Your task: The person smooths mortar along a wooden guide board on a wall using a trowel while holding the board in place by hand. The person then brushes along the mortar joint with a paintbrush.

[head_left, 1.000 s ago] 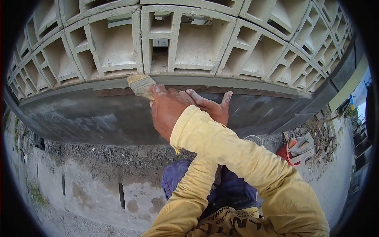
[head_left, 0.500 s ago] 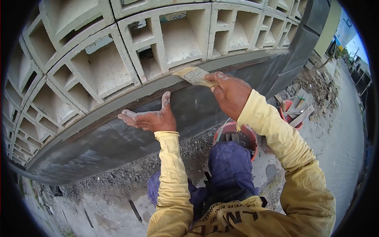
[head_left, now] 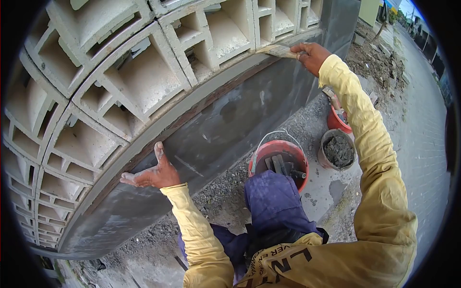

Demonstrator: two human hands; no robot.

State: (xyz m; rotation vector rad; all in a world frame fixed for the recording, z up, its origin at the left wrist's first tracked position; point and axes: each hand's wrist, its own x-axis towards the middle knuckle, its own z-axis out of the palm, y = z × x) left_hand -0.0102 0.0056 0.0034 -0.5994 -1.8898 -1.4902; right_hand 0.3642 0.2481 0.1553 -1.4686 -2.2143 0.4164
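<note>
My right hand [head_left: 313, 56] grips a flat brush [head_left: 281, 51] by its handle, the bristles against the grey ledge [head_left: 225, 74] just under the pale breeze blocks [head_left: 218, 36]. Lower down and to the left, my left hand [head_left: 156, 173] is open with thumb and fingers spread, pale smears on the fingers. It is at a brown wooden strip [head_left: 204, 104] that runs along under the ledge. Below the strip is the smooth grey wall face [head_left: 225, 120].
By my knees stands a red bucket [head_left: 307, 165] with tools inside. Right of it are a bucket of grey mortar [head_left: 338, 150] and a smaller red bucket [head_left: 337, 120]. Rubble [head_left: 379, 62] lies along the wall's far end, beside the paved road [head_left: 425, 144].
The brush in my right hand has slid right along the ledge. My left hand has shifted left and down in view, still spread. The camera has turned, showing more of the buckets.
</note>
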